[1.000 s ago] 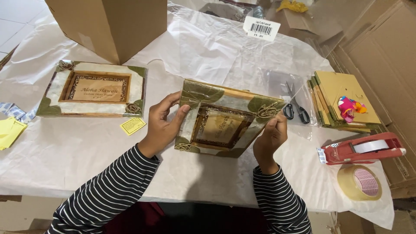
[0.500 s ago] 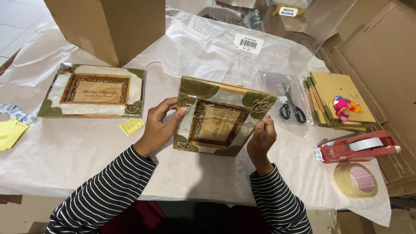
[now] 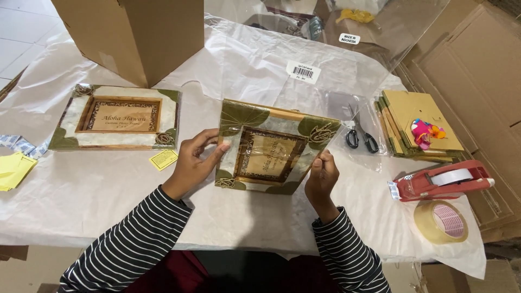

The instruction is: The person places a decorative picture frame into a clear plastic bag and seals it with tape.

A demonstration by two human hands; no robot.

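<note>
I hold a decorated picture frame (image 3: 271,146), green leaves at its corners and a brown inner border, tilted up off the table in front of me. My left hand (image 3: 195,163) grips its left edge, fingers curled over the side. My right hand (image 3: 321,176) pinches the lower right edge. A second, similar frame (image 3: 116,116) lies flat on the table to the left, untouched. A small yellow tag (image 3: 163,159) lies between the two frames.
A large cardboard box (image 3: 135,32) stands at the back left. Scissors (image 3: 361,135) lie right of the held frame, beside a stack of cardboard backings (image 3: 415,122). A red tape dispenser (image 3: 442,180) and a tape roll (image 3: 440,221) sit at the right edge. Yellow papers (image 3: 13,169) lie far left.
The held frame has tipped from a slanted, rotated pose to a more squared one facing me. My right hand slid down along its right edge.
</note>
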